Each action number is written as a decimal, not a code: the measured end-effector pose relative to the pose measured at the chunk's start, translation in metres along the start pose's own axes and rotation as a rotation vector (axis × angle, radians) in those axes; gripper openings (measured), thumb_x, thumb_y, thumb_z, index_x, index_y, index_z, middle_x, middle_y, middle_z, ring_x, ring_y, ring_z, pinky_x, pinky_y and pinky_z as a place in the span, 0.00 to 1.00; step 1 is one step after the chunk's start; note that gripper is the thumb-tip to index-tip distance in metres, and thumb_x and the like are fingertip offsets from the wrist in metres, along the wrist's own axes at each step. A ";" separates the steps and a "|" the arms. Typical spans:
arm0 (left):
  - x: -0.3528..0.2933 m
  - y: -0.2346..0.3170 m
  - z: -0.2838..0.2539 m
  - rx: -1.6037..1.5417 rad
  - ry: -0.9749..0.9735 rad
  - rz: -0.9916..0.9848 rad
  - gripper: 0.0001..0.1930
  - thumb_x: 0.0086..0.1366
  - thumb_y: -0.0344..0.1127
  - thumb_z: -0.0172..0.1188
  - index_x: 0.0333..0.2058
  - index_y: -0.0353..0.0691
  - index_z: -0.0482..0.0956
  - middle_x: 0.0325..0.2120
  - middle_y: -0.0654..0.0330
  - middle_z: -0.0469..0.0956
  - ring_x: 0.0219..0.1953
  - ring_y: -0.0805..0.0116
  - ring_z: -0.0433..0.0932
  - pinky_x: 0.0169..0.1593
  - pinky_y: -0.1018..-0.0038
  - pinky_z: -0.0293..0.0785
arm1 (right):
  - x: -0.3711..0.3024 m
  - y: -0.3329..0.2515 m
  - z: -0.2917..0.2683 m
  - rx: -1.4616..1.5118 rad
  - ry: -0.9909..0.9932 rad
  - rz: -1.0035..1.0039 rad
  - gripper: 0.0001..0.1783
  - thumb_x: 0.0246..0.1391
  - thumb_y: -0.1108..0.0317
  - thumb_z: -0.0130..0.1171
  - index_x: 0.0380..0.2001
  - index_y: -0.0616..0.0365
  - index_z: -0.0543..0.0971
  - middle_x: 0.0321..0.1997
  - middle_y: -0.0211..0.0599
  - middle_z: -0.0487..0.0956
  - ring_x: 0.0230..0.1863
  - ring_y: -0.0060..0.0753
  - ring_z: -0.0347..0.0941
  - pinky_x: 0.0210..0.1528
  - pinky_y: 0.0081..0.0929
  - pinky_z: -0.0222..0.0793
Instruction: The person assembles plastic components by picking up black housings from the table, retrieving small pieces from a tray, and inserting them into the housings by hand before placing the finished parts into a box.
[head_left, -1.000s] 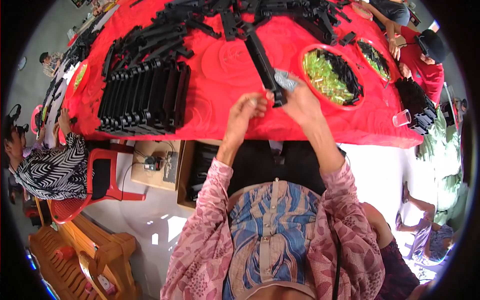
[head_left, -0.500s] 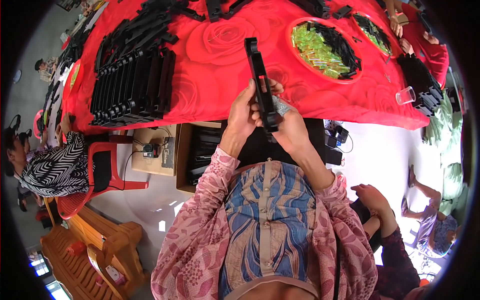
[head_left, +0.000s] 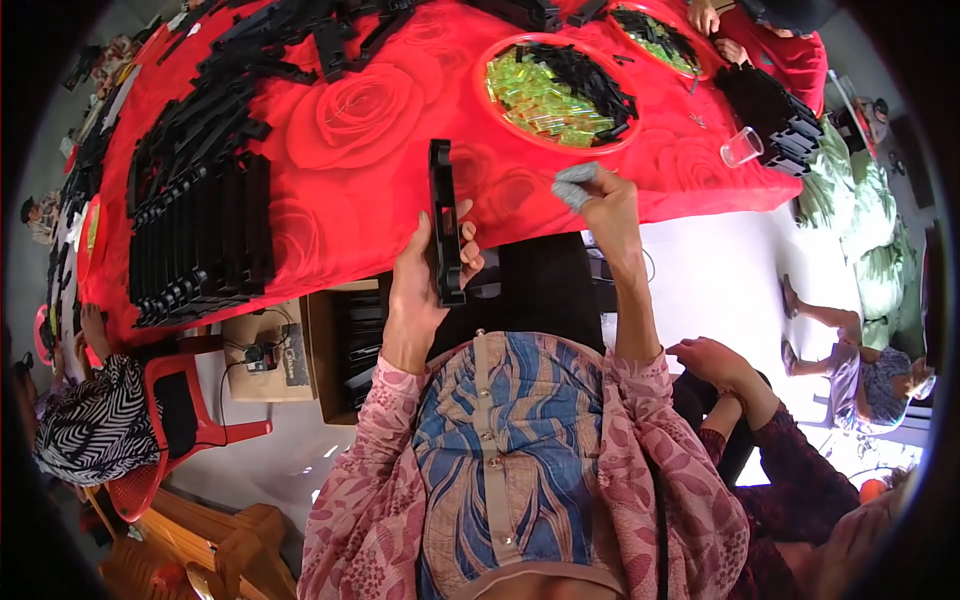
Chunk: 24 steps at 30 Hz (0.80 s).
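My left hand (head_left: 432,262) grips a long black plastic part (head_left: 445,220) with a slot along it, held upright just off the table's front edge. The thumb is on one side and the fingers wrap round the other. My right hand (head_left: 610,205) is apart from the part, over the table's edge. Grey coverings (head_left: 576,187) sit on its thumb and forefinger, which look slightly apart with nothing visible between them. Beyond that hand stands a round red basin (head_left: 490,108) holding yellow-green clear pieces (head_left: 540,100) and small black pieces (head_left: 597,78).
Black parts (head_left: 200,240) stand in a row at the left of the red cloth (head_left: 350,115), with a loose heap behind. A clear cup (head_left: 741,148) lies at the right near stacked black parts (head_left: 770,115). A cardboard box (head_left: 328,350) is below. People sit on both sides.
My right hand has let go of the black part and moved right, toward the basin. My left hand has come lower, still holding the part. The whole view has shifted.
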<state>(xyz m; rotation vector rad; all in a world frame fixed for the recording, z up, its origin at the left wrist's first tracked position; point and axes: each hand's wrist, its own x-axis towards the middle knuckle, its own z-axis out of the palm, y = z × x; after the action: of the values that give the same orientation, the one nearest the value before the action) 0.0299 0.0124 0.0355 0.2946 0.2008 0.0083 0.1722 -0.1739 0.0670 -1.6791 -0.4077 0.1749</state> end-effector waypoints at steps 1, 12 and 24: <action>-0.002 -0.004 -0.001 -0.008 -0.005 -0.005 0.28 0.71 0.49 0.42 0.59 0.31 0.60 0.33 0.57 0.69 0.29 0.70 0.64 0.36 0.74 0.66 | 0.002 -0.003 -0.007 -0.016 0.057 0.045 0.08 0.45 0.80 0.63 0.32 0.67 0.80 0.30 0.32 0.80 0.33 0.20 0.74 0.38 0.18 0.70; -0.031 -0.027 -0.016 -0.148 0.236 0.106 0.20 0.70 0.43 0.47 0.48 0.30 0.69 0.40 0.50 0.73 0.37 0.63 0.74 0.44 0.69 0.75 | 0.076 0.018 -0.033 -0.471 0.209 -0.418 0.11 0.46 0.80 0.59 0.36 0.63 0.80 0.33 0.39 0.81 0.34 0.27 0.77 0.36 0.26 0.72; -0.042 -0.034 -0.010 -0.143 0.256 0.076 0.17 0.69 0.43 0.49 0.45 0.34 0.72 0.43 0.52 0.74 0.38 0.60 0.77 0.43 0.66 0.79 | 0.130 0.010 -0.004 -1.398 -0.076 -0.611 0.09 0.39 0.77 0.56 0.29 0.62 0.77 0.31 0.48 0.77 0.37 0.49 0.77 0.36 0.41 0.76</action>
<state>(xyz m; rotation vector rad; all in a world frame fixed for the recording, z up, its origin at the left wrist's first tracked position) -0.0137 -0.0187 0.0246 0.1575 0.4409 0.1356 0.2958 -0.1308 0.0728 -2.7692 -1.2584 -0.6571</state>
